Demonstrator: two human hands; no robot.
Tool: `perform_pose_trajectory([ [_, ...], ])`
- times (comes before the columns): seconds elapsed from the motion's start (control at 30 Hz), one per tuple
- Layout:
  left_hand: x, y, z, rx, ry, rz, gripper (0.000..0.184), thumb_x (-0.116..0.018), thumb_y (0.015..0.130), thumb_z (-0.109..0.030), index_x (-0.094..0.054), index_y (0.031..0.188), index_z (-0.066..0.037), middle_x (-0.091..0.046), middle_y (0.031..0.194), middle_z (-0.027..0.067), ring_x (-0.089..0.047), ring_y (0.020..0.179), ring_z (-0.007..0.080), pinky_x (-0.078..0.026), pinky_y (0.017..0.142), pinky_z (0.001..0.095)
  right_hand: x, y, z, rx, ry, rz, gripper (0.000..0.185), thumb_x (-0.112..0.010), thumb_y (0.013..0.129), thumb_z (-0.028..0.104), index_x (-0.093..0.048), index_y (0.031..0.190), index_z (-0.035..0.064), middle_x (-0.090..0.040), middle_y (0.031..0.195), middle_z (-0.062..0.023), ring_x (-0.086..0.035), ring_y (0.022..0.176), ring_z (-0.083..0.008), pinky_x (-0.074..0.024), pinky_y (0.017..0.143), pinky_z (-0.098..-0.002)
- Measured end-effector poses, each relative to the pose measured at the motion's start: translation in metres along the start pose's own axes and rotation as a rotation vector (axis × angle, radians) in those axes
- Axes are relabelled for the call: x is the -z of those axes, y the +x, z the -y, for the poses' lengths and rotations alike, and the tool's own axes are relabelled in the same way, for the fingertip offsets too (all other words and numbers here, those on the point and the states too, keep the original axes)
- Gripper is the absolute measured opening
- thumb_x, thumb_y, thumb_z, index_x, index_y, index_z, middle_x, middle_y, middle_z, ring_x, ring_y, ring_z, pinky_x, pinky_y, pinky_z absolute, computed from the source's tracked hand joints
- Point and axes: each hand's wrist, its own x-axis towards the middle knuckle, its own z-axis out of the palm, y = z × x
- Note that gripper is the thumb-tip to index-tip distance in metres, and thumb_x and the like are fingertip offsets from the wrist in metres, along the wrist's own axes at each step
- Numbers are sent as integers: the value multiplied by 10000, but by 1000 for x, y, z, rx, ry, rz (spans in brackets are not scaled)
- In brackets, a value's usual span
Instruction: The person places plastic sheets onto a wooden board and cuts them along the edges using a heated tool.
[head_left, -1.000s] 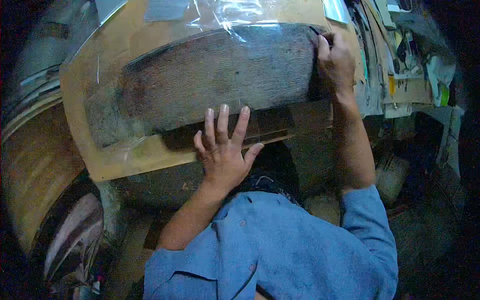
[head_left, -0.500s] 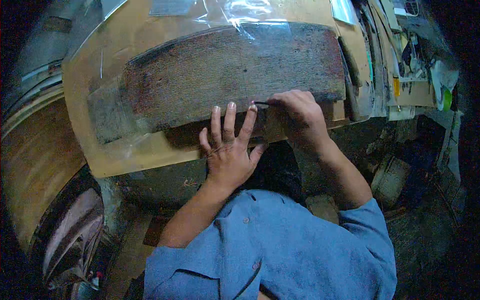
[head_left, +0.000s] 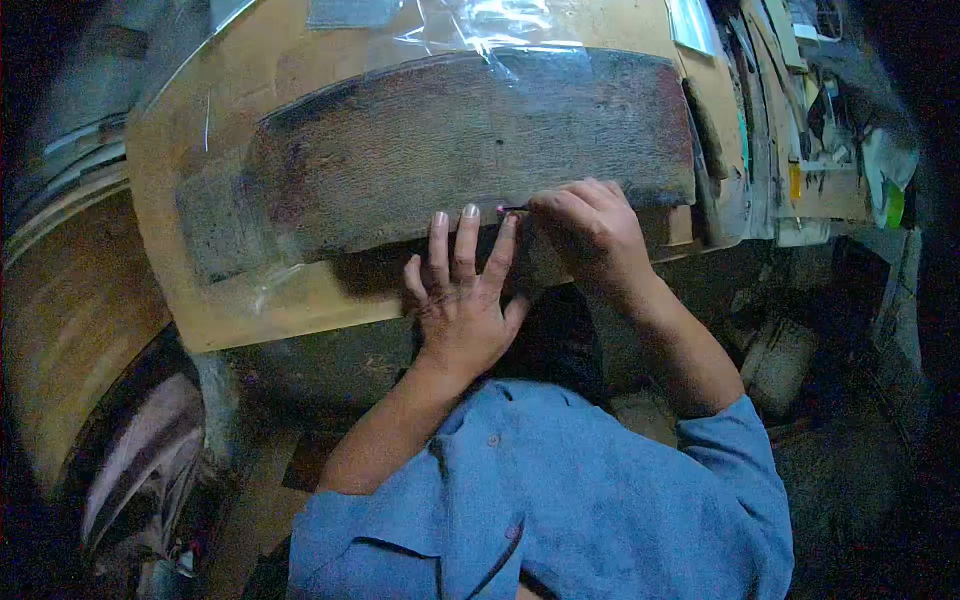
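A long, curved, dark brown piece with a grainy, leather-like surface (head_left: 420, 140) lies across the tan work board (head_left: 235, 322). My left hand (head_left: 462, 315) rests along its near edge with fingers spread, the fingertips on the piece. Just right of my left index fingertip, my right hand (head_left: 598, 235) pinches a thin dark stick (head_left: 515, 208) with a pinkish tip. The tip points left and lies close to that fingertip, at the piece's near edge. Whether it touches the surface I cannot tell. My right fingers hide the rest of the stick.
Shiny clear plastic (head_left: 500, 30) covers the far part of the board. Upright boards and sheets (head_left: 765, 110) stand along the right, near a white and green item (head_left: 890, 180). A dark bag-like bundle (head_left: 150, 450) is low on the left.
My right hand has shifted slightly left with the stick, so less of the stick shows. My left hand stays spread in nearly the same place.
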Motion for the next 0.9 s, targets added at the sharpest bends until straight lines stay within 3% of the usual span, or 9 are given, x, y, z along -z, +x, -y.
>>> perform_pose_trajectory([
  [0.2, -1, -1, 1, -15, 1, -9, 881, -730, 724, -391, -302, 1481, -250, -212, 1517, 131, -149, 1402, 368, -216, 1029, 580, 2, 1, 0, -41, 83, -56, 181, -665, 813, 70, -655, 994, 71, -659, 931, -93, -618, 825, -277, -464, 734, -360],
  [0.37, 5, 3, -4, 26, -77, -5, 809, -703, 767, -446, -337, 1465, -265, -231, 1502, 129, -157, 1397, 371, -206, 1038, 566, 12, 0, -32, -317, 227, -384, 139, -612, 894, 43, -662, 1024, 45, -674, 893, -56, -608, 775, -126, -480, 696, -277],
  [0.43, 9, 3, -6, 21, -24, -1, 759, -684, 782, -479, -379, 1445, -272, -246, 1488, 140, -165, 1388, 372, -199, 1044, 560, 29, 16, -59, -482, 152, -575, 157, -668, 849, 141, -677, 980, 55, -691, 911, -127, -676, 794, -224, -519, 712, -313],
  [0.57, 7, -4, 0, -34, -104, -56, 728, -697, 778, -463, -416, 1424, -283, -266, 1476, 158, -210, 1366, 378, -198, 1039, 575, 38, 34, -88, -543, 58, -644, 158, -641, 864, 145, -671, 982, 44, -690, 904, -143, -677, 801, -236, -520, 727, -322],
  [0.67, -1, -19, 4, -106, -140, -167, 734, -733, 771, -386, -419, 1406, -195, -316, 1427, 178, -285, 1313, 391, -220, 1052, 544, 37, 33, -106, -533, -84, -574, 164, -621, 869, 158, -663, 972, 38, -682, 904, -157, -668, 805, -282, -518, 735, -357],
  [0.77, -11, -24, 8, 78, -423, -228, 710, -755, 778, -304, -411, 1356, -78, -364, 1371, 176, -392, 1236, 352, -334, 1018, 458, 37, 29, -102, -509, -174, -580, 176, -619, 870, 164, -659, 991, 43, -672, 917, -159, -657, 812, -300, -512, 739, -366],
  [0.83, -17, -19, 7, 459, -908, -141, 694, -773, 769, -291, -419, 1297, -12, -390, 1308, 203, -482, 1115, 316, -458, 852, 386, 42, 25, -82, -537, -98, -561, 171, -629, 864, 149, -653, 997, 44, -664, 935, -155, -649, 823, -300, -508, 748, -361],
  [0.87, -26, -16, 10, 444, -787, -231, 528, -761, 799, -249, -514, 1193, 1, -544, 1114, 158, -563, 901, 204, -484, 684, 310, 42, 19, -76, -478, -94, -588, 167, -633, 862, 136, -649, 996, 38, -663, 940, -151, -647, 830, -292, -507, 755, -359],
  [0.9, -23, -8, 10, 452, -771, -256, 528, -761, 799, -249, -514, 1193, 1, -544, 1114, 158, -563, 901, 204, -484, 684, 310, 42, 14, -72, -419, -88, -614, 165, -637, 860, 124, -644, 996, 32, -662, 945, -148, -645, 836, -284, -506, 761, -357],
])
